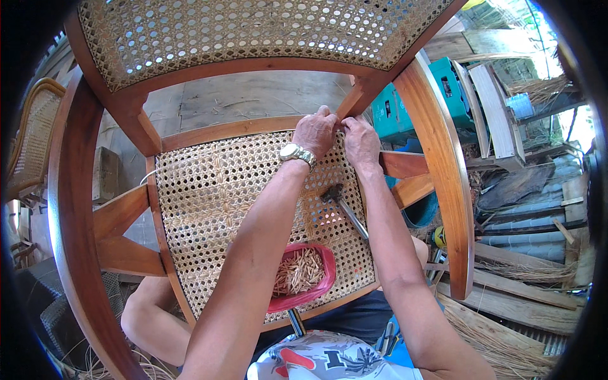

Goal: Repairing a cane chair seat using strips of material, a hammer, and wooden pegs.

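Note:
A wooden armchair with a woven cane seat and a cane back stands before me. At the seat's far right corner, by the back post, my left hand and my right hand meet with fingers bent and closed. What they pinch is too small or hidden to name. A wristwatch is on my left wrist. Between my forearms a hammer lies on the cane, its dark head toward my hands. Nearer me, a red plastic bag holds many small wooden pegs.
Green crates and wooden boards stand beyond the right armrest. Bundles of cane strips lie at lower right. Another cane-backed chair is at far left. A wooden block rests on the floor beside the seat.

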`<action>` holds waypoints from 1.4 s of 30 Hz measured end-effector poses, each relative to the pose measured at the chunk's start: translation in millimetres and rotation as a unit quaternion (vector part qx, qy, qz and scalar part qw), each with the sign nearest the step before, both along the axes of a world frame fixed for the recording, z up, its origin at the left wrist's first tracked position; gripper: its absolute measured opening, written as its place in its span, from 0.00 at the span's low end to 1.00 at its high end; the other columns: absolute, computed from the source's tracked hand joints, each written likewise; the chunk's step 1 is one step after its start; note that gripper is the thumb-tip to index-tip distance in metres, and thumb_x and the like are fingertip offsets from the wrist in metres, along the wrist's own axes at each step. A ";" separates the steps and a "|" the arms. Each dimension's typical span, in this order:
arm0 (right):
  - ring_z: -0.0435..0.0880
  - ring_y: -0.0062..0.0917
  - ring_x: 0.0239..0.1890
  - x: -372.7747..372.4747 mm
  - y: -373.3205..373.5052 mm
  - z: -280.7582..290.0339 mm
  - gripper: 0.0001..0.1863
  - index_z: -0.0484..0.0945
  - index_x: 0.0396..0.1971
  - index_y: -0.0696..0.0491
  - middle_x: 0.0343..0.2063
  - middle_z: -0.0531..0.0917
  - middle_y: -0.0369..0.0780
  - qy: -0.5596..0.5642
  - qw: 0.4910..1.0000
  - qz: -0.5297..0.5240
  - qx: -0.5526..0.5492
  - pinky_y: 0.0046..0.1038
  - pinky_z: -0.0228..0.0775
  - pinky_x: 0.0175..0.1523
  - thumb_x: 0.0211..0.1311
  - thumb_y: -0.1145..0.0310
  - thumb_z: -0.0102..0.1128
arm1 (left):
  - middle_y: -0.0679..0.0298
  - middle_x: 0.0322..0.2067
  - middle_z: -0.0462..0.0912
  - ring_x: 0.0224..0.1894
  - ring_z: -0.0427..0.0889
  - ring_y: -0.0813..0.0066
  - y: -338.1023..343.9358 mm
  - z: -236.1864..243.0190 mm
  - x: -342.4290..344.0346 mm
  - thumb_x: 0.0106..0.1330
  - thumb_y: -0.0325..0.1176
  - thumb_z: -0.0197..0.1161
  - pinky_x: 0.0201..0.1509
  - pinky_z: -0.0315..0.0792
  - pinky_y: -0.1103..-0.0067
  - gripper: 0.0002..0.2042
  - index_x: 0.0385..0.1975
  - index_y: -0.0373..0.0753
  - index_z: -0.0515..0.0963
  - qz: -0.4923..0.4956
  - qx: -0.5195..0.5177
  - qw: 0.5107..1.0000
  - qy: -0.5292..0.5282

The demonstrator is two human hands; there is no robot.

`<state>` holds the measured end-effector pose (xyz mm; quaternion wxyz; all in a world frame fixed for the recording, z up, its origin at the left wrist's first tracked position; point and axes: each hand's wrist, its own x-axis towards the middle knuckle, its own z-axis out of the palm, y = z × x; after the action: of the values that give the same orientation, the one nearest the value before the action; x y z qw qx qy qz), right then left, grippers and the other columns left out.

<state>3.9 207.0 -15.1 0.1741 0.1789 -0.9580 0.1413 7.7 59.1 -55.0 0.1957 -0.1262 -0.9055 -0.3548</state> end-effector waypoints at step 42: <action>0.79 0.34 0.46 6.7 -10.0 -18.9 0.04 0.85 0.31 0.45 0.37 0.84 0.34 0.044 0.996 -0.065 0.035 0.41 0.64 0.52 0.59 0.62 0.68 | 0.63 0.33 0.83 0.27 0.83 0.80 -47.7 1.4 -41.4 0.69 0.27 0.61 0.29 0.79 0.83 0.13 0.50 0.30 0.75 -0.009 0.594 0.766 -0.246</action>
<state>10.6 197.0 -34.1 0.2184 0.1279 -0.9634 0.0878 -33.8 11.4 -53.6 -0.0013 0.0991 -0.5300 -0.8422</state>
